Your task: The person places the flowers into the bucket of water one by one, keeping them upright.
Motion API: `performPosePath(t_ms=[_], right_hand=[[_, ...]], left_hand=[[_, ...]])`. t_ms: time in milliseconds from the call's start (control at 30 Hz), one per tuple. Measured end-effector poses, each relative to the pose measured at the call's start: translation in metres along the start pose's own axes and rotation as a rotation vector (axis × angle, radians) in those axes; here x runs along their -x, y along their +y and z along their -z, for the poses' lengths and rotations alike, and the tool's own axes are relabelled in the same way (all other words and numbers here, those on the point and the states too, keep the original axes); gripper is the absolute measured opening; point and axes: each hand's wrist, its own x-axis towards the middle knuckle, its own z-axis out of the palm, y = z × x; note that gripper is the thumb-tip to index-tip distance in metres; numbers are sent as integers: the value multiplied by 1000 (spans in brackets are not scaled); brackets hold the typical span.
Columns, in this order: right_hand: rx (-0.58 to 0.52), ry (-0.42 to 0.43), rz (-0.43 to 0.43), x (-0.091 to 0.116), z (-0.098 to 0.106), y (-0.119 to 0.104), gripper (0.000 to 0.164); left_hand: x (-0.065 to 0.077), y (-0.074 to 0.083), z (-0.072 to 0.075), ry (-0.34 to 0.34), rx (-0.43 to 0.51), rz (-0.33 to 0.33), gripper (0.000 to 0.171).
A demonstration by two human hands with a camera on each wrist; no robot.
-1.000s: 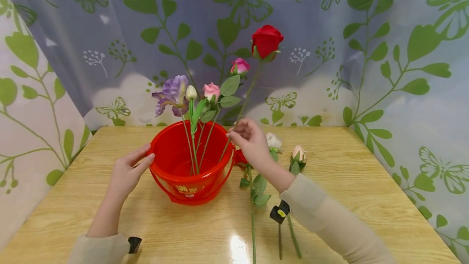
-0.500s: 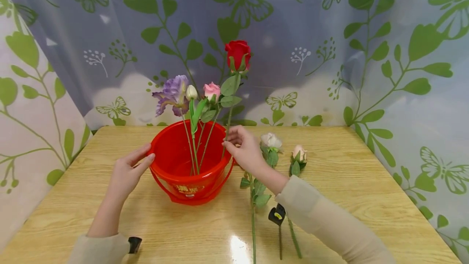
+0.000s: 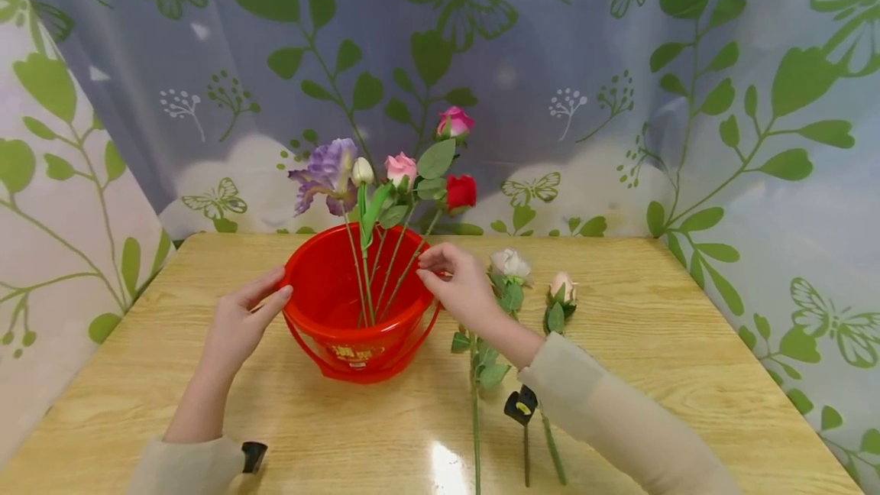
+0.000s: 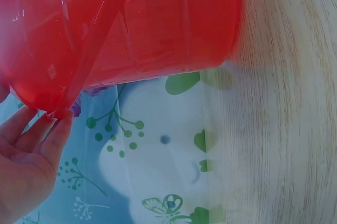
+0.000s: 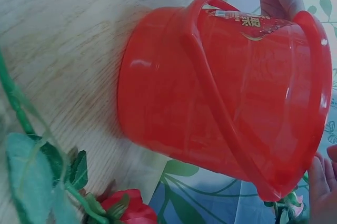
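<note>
A pale yellow, wood-grained table with a glossy top [image 3: 660, 342] bears a white patch of reflected light [image 3: 447, 464]. Behind it and along its 2 sides hangs a blue-grey and white fabric curtain [image 3: 584, 37], printed with green leaves, outlined butterflies and 2 white berry sprigs [image 3: 180, 104].

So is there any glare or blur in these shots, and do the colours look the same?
Head view: warm and bright, with a white glare patch on the table near the bottom edge; left wrist view: cooler tint, the red bucket rather hazy; right wrist view: also cool, small glints on the bucket, green leaves at lower left looking soft.
</note>
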Motion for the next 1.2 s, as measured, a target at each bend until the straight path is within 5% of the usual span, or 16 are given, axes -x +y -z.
performPosePath(t_ms=[233,1200], right_hand=[[7,1,14,12,12,6,7],[77,10,-162,68,63,48,9]], left_hand=[[1,-1,-1,16,14,-22,44],[0,-1,-2,10,17,-5,44]])
